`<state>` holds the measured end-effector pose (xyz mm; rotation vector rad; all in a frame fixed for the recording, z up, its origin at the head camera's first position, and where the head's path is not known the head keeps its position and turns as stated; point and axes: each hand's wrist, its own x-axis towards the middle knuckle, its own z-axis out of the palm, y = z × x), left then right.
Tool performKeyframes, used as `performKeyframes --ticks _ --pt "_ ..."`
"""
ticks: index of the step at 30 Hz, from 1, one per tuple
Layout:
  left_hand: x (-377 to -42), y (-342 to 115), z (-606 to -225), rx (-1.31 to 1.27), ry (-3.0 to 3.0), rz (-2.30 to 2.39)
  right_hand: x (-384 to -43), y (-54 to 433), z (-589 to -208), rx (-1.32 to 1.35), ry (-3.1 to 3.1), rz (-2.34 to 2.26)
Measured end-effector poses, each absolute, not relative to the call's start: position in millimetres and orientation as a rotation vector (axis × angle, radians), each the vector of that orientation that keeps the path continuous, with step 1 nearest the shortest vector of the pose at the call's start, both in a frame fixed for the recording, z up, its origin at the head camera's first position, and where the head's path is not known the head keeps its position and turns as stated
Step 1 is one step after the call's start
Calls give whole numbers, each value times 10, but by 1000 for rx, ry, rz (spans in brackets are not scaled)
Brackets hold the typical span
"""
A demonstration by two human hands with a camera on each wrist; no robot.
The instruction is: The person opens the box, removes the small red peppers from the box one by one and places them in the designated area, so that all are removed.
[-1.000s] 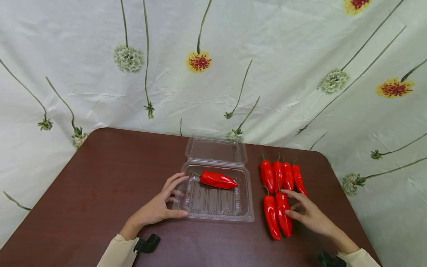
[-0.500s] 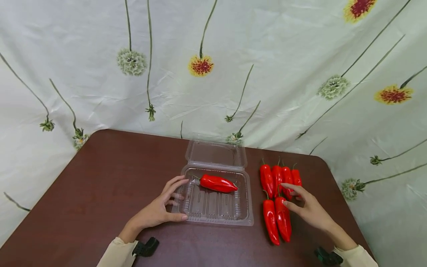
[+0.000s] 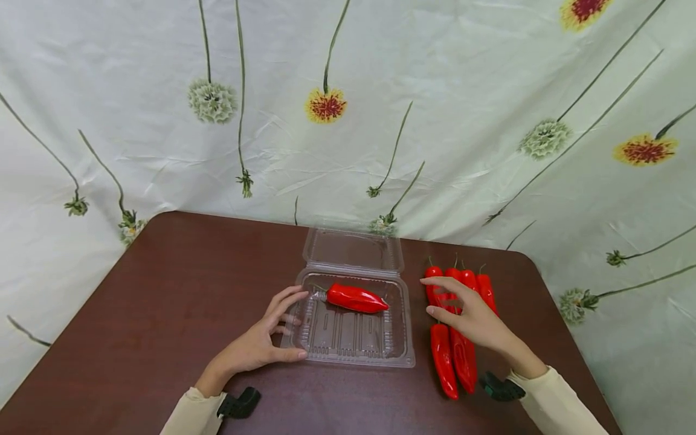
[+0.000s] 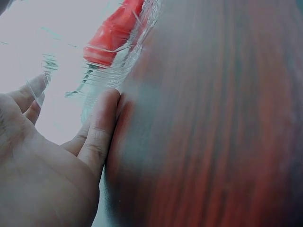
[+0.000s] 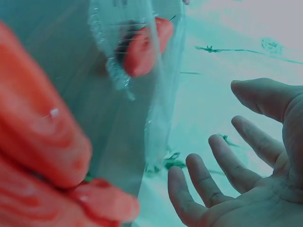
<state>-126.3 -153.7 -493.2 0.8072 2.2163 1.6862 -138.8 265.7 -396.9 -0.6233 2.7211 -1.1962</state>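
A clear plastic clamshell container (image 3: pixel 348 356) lies with its lid (image 3: pixel 353 249) folded back. Inside its base, toward the back, is one red chili pepper (image 3: pixel 356 299). My left hand (image 3: pixel 260 341) rests at the container's left edge with fingers spread, thumb near the front corner; the left wrist view shows the fingers along the clear rim (image 4: pixel 125 66). My right hand (image 3: pixel 473 317) hovers over the red peppers to the right of the container, its fingers apart and holding nothing. Two peppers, one of them this front pepper (image 3: pixel 444 362), lie below the hand; several behind are partly hidden by it.
The brown table (image 3: pixel 179 314) extends left of the container. A pale curtain with printed flowers (image 3: pixel 326 106) hangs along the table's back edge, close behind the lid. Peppers such as the rightmost one (image 3: pixel 487 292) lie near the right side.
My right hand has left the front pepper, lifted, and moved left over the pepper group with its fingers pointing toward the container. My left hand has stayed at the container's edge.
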Motion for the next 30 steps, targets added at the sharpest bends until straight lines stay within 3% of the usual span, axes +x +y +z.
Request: performKeyframes --ticks 12,23,30 --pt "-1261 -1531 -4912 814 2225 1696 -1622 2104 -3825 -906 2597 -1129" --pt "-1249 -1537 -4914 790 2230 1683 -1868 1560 -3778 -1131 2459 -703" --pt "-1261 -1540 -4897 804 2229 1685 -1952 1367 -3873 -1089 2423 -514"
